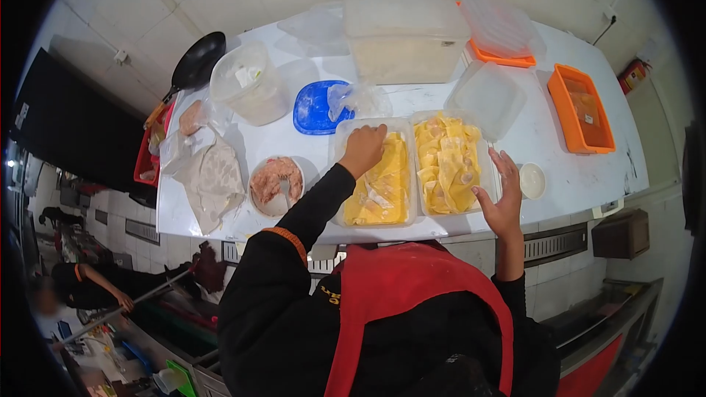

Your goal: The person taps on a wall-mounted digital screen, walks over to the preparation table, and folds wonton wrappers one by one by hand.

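Note:
My left hand (pixel 364 148) is over the far left part of a clear plastic container (pixel 339 209) that holds flat yellow dough sheets (pixel 390 184). Its fingers are curled downward, and what they grip, if anything, is hidden. Beside it, a second clear container (pixel 483 154) is filled with folded yellow dumplings (pixel 445 162). My right hand (pixel 502 195) is at the right side of that container, fingers spread and nothing in them. To the left sits a white bowl of minced meat (pixel 276 180), with a utensil partly visible in it.
Behind the containers are a blue lid (pixel 316 106), a large lidded bin (pixel 404 40) and a white tub (pixel 250 84). A frying pan (pixel 198 60) rests at the back left. An orange tray (pixel 581 110) and a small white dish (pixel 532 181) lie rightward. Another person (pixel 103 287) is at lower left.

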Demonstrator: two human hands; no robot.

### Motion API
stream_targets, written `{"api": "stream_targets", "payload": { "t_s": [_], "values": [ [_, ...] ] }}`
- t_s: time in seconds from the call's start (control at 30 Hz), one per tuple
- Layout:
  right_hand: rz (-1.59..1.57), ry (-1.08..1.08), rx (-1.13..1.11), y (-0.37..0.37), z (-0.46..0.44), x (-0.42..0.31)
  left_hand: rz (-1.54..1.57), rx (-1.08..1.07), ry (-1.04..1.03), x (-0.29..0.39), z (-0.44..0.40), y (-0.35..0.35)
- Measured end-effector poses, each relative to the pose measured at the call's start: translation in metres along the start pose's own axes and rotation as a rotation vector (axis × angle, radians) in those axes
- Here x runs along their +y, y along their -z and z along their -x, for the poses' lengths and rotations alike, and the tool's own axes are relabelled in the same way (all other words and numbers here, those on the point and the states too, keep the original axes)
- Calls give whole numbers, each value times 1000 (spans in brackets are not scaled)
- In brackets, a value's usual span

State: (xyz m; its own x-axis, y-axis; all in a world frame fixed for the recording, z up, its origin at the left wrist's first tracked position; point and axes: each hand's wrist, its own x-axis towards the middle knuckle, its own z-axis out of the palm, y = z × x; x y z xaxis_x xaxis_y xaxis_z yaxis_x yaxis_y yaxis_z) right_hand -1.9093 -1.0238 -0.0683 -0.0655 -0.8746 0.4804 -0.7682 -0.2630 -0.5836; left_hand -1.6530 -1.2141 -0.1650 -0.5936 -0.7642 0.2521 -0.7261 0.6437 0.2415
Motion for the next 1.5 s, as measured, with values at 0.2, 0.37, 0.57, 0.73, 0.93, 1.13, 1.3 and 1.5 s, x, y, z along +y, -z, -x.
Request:
{"api": "stream_targets", "payload": {
  "t_s": [0.2,0.37,0.57,0.73,0.93,1.13,1.3,1.5],
  "values": [
    [-177,46,-70,-13,-16,-31,534,-168,-203,48,0,100],
    [-427,42,-218,-27,-36,-71,765,-455,-203,93,5,172],
    [-1091,-375,-221,-4,-33,-74,2272,-404,-67,99,27,117],
    [-674,-393,-52,-38,-24,-38,2507,-524,347,119,41,50],
    [-397,-510,-91,-8,-10,-15,2475,-580,595,122,32,49],
    [341,-816,-157,65,48,122,1943,-135,567,114,32,60],
    [371,-1038,-334,78,42,132,1831,-8,480,112,31,79],
    [520,-783,-382,68,50,171,1664,52,435,117,38,94]
  ]
}}
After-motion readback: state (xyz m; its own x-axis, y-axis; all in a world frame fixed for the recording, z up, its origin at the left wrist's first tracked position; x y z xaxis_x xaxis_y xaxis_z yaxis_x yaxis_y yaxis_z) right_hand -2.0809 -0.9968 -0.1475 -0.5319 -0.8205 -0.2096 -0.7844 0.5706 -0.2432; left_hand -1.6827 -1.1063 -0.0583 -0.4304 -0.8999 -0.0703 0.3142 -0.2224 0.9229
